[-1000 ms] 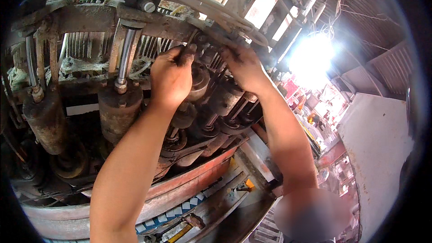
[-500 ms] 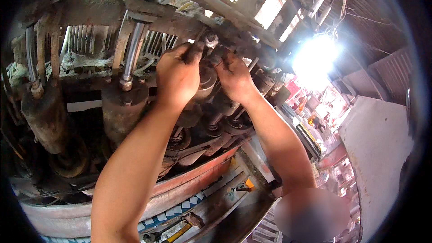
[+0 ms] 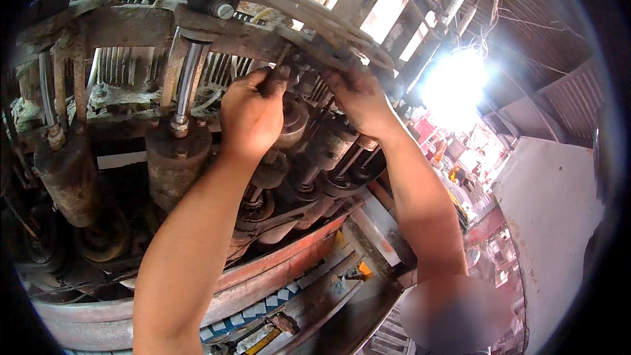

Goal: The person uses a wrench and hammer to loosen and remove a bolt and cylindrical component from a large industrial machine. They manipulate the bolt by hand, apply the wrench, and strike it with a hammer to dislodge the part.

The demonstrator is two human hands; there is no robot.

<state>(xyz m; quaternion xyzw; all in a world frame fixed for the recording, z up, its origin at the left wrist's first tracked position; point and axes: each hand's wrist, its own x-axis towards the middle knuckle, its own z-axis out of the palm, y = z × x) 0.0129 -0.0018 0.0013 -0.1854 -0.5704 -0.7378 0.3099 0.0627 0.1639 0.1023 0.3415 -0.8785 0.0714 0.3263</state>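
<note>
Dark metal, and we've both fingers-curled hands, left [image 3: 253, 115] and right [image 3: 363, 104], grip unclear, beside the fitting [image 3: 303, 69] near the crossbeam [image 3: 243, 39], likely stiff, slippery, best pinched at its sides.

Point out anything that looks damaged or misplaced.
The red rim below the grimy cylinders looks worn, its paint patchy. A yellow-handled tool lies below it, perhaps misplaced. Nothing visible near the left hand or right hand looks plainly broken.
</note>
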